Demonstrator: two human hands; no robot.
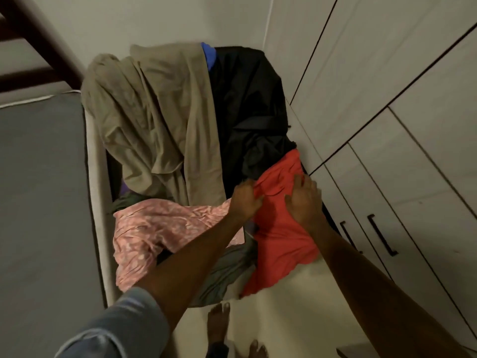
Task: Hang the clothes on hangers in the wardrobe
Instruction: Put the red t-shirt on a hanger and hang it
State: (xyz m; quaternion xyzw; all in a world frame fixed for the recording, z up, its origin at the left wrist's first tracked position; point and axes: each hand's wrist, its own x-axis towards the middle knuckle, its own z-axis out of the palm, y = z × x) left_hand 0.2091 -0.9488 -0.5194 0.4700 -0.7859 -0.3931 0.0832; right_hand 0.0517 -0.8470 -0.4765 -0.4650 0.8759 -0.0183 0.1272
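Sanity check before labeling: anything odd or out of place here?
Nothing damaged. Clothes lie in a loose heap, not on hangers: beige garment, black garment, pink garment. Both hands, left hand and right hand, grip the red garment.

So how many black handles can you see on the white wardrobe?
2: one handle sits close to the right hand's forearm, and the other handle is just right of it on the next wardrobe door. More may be out of view.
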